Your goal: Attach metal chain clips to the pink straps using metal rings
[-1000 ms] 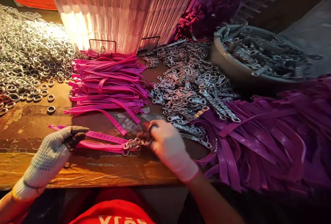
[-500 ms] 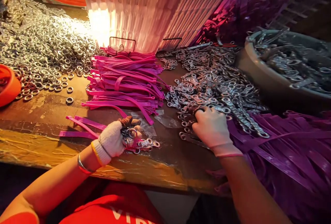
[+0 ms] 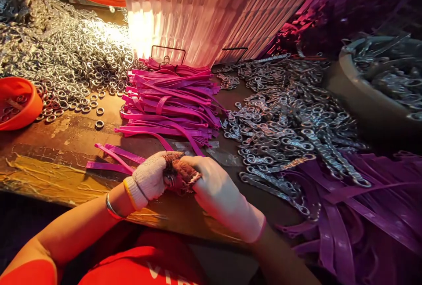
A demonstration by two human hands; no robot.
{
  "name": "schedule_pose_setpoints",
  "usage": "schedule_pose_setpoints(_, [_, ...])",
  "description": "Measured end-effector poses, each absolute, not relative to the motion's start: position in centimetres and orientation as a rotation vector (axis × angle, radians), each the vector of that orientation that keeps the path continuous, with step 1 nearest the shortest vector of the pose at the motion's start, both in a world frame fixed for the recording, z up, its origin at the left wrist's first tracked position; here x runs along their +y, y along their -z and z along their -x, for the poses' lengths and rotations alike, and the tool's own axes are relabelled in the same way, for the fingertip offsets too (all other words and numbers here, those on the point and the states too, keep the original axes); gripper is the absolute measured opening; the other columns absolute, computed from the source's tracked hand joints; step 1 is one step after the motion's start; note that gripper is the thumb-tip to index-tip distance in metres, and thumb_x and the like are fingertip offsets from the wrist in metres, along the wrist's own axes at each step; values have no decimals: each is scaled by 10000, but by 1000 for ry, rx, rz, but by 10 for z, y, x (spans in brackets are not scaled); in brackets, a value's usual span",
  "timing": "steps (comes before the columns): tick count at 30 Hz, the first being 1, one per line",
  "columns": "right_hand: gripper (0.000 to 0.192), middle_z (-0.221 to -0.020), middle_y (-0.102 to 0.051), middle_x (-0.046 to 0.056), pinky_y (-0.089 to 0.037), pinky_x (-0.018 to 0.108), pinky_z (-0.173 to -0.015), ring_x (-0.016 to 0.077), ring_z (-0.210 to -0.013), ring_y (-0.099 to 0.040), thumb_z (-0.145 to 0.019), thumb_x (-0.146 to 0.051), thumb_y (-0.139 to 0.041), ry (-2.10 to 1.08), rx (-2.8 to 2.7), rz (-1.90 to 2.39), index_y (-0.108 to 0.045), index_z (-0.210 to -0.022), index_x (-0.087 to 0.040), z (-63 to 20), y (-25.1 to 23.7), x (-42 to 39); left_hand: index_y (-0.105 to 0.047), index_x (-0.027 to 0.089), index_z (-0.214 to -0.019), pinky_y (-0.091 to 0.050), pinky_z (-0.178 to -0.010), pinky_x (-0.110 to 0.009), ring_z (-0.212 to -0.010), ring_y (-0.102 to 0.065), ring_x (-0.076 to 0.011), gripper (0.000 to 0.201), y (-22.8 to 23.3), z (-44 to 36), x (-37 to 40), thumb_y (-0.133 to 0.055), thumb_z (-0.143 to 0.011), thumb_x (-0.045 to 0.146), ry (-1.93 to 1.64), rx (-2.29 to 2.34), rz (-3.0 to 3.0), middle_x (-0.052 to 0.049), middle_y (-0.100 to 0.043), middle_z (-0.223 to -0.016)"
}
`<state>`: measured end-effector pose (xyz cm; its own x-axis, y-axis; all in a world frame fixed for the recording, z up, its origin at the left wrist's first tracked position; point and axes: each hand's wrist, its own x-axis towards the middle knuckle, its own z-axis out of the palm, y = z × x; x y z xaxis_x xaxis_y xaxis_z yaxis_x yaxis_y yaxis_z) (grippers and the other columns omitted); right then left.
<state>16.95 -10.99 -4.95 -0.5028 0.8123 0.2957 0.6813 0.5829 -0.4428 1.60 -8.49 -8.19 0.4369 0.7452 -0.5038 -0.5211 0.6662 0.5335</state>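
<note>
Head view: left hand (image 3: 148, 179) and right hand (image 3: 214, 188) fingers pinch the pink strap (image 3: 112, 157) end between them.

- The red shirt (image 3: 158, 272) at the bottom edge has white letters on it. Only the tops of the letters show. They look like "VI", and the rest is cut off, so the word cannot be read.
- Nothing else has words, numbers, labels or signs that can be read.
</note>
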Motion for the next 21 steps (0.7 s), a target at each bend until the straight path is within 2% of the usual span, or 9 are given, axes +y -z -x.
schedule_pose_setpoints(3, [228,-829,-676,40,-476,295,-679,168,-728,-595,-943,-141,-437,-429,-2476,1153,-656,-920,-201,-164,47,-103,-661,109,-747,-453,-496,-197,-522,-572,-106,119,82,-18,-88,-714,-652,156,-808,744,-309,-26,-641,-640])
schedule_pose_setpoints(8, [256,-791,-663,29,-471,282,-637,166,-682,-574,-916,-115,-443,-448,-2564,1179,-679,-947,-210,-162,53,-102,-678,114,-703,-483,-519,-233,-518,-574,-128,95,89,-17,-94,-703,-618,148,-725,717,-326,-39,-643,-610])
schedule_pose_setpoints(10, [279,-851,-688,51,-506,298,-686,184,-745,-613,-883,-89,-454,-471,-2522,1138,-671,-1017,-202,-164,54,-106,-672,112,-665,-477,-517,-231,-516,-574,-129,58,89,-17,-95,-702,-630,147,-700,710,-331,-41,-638,-595])
schedule_pose_setpoints(12, [364,-994,-704,80,-531,322,-785,203,-884,-649,-845,-59,-461,-534,-2384,1079,-628,-1138,-196,-170,54,-109,-684,104,-690,-478,-533,-226,-546,-592,-132,74,86,-15,-93,-695,-668,174,-686,689,-304,-57,-659,-637])
schedule_pose_setpoints(14, [438,-1095,-695,80,-537,318,-841,198,-970,-656,-835,-57,-470,-653,-2168,1116,-564,-1236,-205,-176,52,-111,-702,103,-793,-455,-516,-211,-563,-592,-124,177,80,-13,-92,-681,-739,270,-651,657,-254,-72,-681,-720])
schedule_pose_setpoints(16, [431,-1075,-698,57,-546,296,-821,183,-945,-666,-840,-76,-479,-765,-1964,1234,-547,-1242,-217,-181,52,-112,-694,108,-876,-403,-475,-192,-540,-558,-102,291,74,-10,-91,-659,-792,384,-615,646,-275,-74,-675,-762])
schedule_pose_setpoints(18, [409,-1039,-701,46,-553,296,-801,182,-909,-672,-833,-95,-483,-820,-1847,1324,-557,-1216,-217,-183,56,-113,-664,113,-856,-335,-435,-177,-494,-501,-79,337,67,-7,-92,-668,-805,446,-589,711,-449,-50,-640,-704])
schedule_pose_setpoints(21, [464,-1105,-688,66,-544,327,-852,197,-979,-661,-792,-86,-469,-782,-1839,1345,-541,-1233,-212,-179,64,-117,-589,136,-751,-254,-401,-182,-431,-401,-58,374,58,-3,-96,-667,-823,494,-568,885,-825,15,-535,-557])
